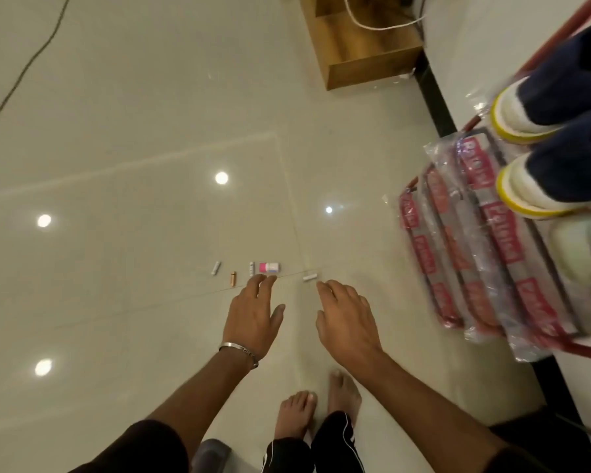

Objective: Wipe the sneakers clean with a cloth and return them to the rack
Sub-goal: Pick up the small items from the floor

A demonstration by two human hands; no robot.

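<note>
Both hands, left hand [253, 312] and right hand [347, 319], are hanging with fingers relaxed and empty; the sneakers [556, 138] are sitting on the rack [485, 233], well right of the fingers.

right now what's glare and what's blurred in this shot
Head view: round ceiling-light reflections glare off the glossy floor; the sneakers and wrapped rack at the right edge are smeared and stretched by the wide lens; both hands, left and right, stay fairly sharp.
</note>
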